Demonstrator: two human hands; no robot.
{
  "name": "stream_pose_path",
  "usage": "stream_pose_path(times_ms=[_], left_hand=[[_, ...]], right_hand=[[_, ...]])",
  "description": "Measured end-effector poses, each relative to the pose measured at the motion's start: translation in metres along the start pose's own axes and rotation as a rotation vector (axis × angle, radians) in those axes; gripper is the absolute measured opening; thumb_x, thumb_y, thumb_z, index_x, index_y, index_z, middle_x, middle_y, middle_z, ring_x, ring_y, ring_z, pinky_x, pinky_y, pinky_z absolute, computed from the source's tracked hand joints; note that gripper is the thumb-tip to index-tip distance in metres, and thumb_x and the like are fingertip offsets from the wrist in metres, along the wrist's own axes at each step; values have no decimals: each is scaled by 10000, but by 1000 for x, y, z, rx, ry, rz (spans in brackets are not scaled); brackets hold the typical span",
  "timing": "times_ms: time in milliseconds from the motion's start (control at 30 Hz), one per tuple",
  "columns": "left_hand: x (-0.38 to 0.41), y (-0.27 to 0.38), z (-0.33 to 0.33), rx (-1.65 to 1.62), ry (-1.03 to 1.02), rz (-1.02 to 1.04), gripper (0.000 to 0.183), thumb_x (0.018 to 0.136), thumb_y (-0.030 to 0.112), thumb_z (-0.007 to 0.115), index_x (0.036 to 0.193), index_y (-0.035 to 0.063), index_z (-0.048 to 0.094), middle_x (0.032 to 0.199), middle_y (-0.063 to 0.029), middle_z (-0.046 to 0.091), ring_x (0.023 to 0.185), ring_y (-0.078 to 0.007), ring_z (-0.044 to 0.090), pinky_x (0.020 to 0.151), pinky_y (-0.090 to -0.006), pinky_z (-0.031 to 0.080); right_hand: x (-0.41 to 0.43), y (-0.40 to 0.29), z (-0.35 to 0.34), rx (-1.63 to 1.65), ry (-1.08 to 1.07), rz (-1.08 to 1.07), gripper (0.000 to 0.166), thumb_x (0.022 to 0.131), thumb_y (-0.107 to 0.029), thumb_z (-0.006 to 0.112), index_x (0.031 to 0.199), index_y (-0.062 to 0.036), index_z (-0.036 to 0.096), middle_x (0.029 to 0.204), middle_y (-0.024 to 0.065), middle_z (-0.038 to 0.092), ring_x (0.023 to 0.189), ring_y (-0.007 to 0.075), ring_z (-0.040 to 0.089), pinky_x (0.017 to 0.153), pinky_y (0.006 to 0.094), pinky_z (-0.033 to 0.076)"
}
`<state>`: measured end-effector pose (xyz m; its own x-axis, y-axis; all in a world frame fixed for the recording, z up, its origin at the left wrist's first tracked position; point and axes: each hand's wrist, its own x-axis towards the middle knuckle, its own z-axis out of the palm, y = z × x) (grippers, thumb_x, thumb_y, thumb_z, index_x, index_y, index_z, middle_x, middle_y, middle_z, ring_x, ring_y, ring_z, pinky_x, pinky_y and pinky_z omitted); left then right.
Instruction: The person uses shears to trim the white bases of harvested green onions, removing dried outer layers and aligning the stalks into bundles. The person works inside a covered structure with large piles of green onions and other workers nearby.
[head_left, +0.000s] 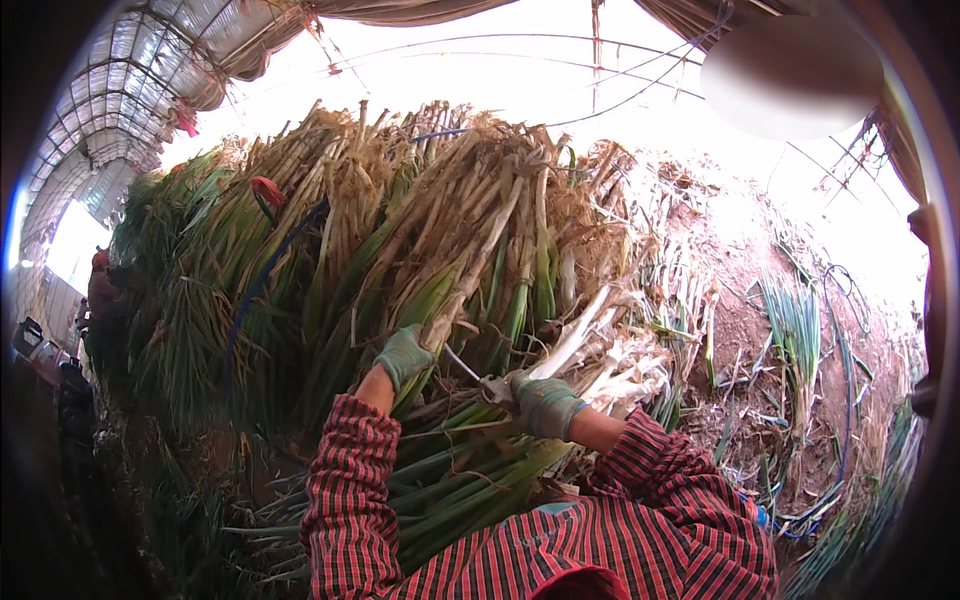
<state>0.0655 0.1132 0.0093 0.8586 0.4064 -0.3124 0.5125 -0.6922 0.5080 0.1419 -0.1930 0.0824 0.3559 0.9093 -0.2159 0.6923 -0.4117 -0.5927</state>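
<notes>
In a green work glove, my left hand (405, 355) grips a green onion stalk (450, 311) whose pale, dry-skinned root end points up and right. My right hand (546, 405), gloved too, is closed around something mostly hidden; a thin curved metal strip (461, 362), perhaps a blade, extends from it towards the stalk. Peeled white green onions (574, 337) lie just beyond and to the right of my right hand. Long green leaves (457, 487) spread beneath my forearms. A large heap of unpeeled green onions (420, 195) rises in front of me, roots upward.
A blue cord (262, 281) crosses the heap. To the right, a loose bunch of green onions (795, 322) and a hose (846, 360) lie on bare soil (742, 255). A red cloth-like thing (268, 192) sits on the heap. At the far left is a partly visible person (101, 289).
</notes>
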Motion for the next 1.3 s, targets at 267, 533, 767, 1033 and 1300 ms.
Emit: stream_pose_path(times_ms=[267,533,767,1033,1300], left_hand=[[-32,9,-5,-273,-46,-59,448,736,202,745,1065,-55,582,887,-89,610,780,-152,515,727,-308,441],[-37,-5,-4,-318,57,-163,486,866,440,614,992,-29,606,755,-96,550,664,-166,459,597,-370,405],[-34,-12,-2,-353,86,-171,477,863,412,631,1007,-43,619,776,-98,612,689,-158,525,622,-346,442],[-36,-13,-4,-529,42,-267,473,866,422,630,986,-35,615,770,-63,584,688,-150,513,619,-340,433],[-36,-13,4,-665,65,-335,409,886,350,629,1035,-30,620,776,-29,548,692,-98,458,590,-286,401]], right_hand=[[12,23,29,-97,-30,40,482,744,-433,680,959,-22,550,807,213,644,789,388,639,683,455,494],[42,27,5,-134,30,146,422,840,-408,579,1004,-20,563,831,212,651,802,384,642,701,463,491],[88,71,5,-230,100,201,305,841,-313,559,1076,-126,605,820,190,656,762,372,649,655,462,496],[124,93,-23,-183,230,181,479,816,-185,540,1287,-263,502,927,174,656,800,363,654,683,452,503],[175,121,-61,-104,305,259,422,853,-241,570,1272,-218,523,959,124,666,862,288,656,746,393,502]])
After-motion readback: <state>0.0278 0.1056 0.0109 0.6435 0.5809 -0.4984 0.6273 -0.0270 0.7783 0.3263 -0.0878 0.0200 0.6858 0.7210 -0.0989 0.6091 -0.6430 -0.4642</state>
